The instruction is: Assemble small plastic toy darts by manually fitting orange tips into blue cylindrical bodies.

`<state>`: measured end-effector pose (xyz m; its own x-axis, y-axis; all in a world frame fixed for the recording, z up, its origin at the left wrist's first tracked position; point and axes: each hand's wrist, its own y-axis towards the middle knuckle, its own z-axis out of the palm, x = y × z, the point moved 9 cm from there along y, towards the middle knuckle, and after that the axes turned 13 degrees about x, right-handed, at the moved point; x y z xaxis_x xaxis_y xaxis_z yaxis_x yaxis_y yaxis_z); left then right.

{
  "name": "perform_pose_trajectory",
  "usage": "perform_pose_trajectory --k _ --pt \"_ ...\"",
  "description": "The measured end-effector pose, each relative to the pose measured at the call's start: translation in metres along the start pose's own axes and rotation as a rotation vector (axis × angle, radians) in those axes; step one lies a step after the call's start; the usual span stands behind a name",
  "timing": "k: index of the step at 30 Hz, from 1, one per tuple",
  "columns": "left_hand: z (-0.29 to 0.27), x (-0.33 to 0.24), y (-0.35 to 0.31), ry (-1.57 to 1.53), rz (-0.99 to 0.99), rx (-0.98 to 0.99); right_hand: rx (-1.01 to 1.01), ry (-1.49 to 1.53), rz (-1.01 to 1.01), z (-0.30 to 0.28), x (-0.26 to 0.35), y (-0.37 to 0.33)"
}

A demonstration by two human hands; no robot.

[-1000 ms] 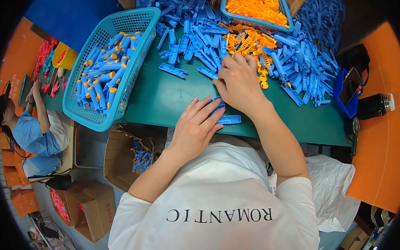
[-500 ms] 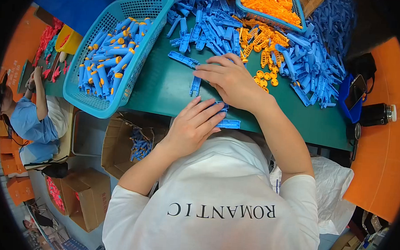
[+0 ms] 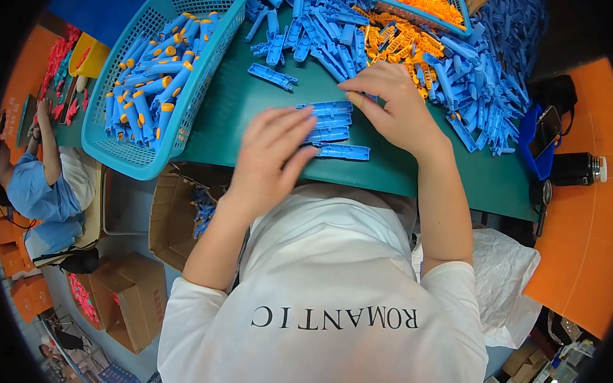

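Observation:
Several blue half-shells lie side by side on the green table in front of me, the nearest shell (image 3: 344, 152) set slightly to the right. My left hand (image 3: 267, 155) is at their left ends, its fingers stretched out and touching or just over them. Above their right ends is my right hand (image 3: 396, 103), thumb and forefinger closed together; whatever they hold is hidden. A single blue half-shell (image 3: 272, 77) lies apart, beyond my left hand. Past my right hand are a heap of blue half-shells (image 3: 330, 35) and a pile of orange ribbed parts (image 3: 401, 48).
A blue basket (image 3: 174, 127) of blue tubes with orange ends stands at the left. Another basket (image 3: 423, 22) of orange parts sits at the back. At the right edge are a phone (image 3: 547, 127) and a black bottle (image 3: 573, 169). A co-worker (image 3: 47, 180) sits far left.
The blue half-shells under my hands now lie in a row. My left hand has shifted left, my right hand to the right. The whole view has shifted slightly.

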<state>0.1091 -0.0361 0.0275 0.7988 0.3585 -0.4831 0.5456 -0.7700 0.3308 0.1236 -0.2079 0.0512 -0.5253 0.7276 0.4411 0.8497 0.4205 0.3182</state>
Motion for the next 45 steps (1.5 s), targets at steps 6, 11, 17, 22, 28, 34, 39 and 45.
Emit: perform_pose_trajectory --k 6,11,17,22,28,34,39,45 --pt "-0.011 0.027 -0.019 -0.064 -0.192 -0.021 0.045 0.037 0.071 -0.013 0.013 -0.008" --pt "0.015 0.015 -0.034 0.148 -0.313 0.222 0.238 -0.025 0.247 -0.012 0.055 -0.052" --pt "0.035 0.0 -0.026 0.285 -0.323 0.26 0.33 0.11 0.235 0.035 0.066 -0.081" --pt "0.039 0.0 -0.021 0.27 -0.287 0.262 0.245 0.118 0.18 0.043 0.057 -0.085" --pt "0.035 -0.002 -0.02 0.224 -0.299 0.277 0.201 0.089 0.094 0.045 0.06 -0.081" --pt "0.025 -0.004 -0.017 0.065 -0.206 0.209 0.226 0.126 0.047 0.041 0.064 -0.087" --pt "0.026 -0.007 -0.009 0.157 -0.158 0.261 0.152 0.007 0.029 0.027 0.059 -0.066" --pt "0.012 -0.012 -0.008 0.017 0.047 0.035 -0.112 0.013 0.3 -0.031 -0.011 -0.049"
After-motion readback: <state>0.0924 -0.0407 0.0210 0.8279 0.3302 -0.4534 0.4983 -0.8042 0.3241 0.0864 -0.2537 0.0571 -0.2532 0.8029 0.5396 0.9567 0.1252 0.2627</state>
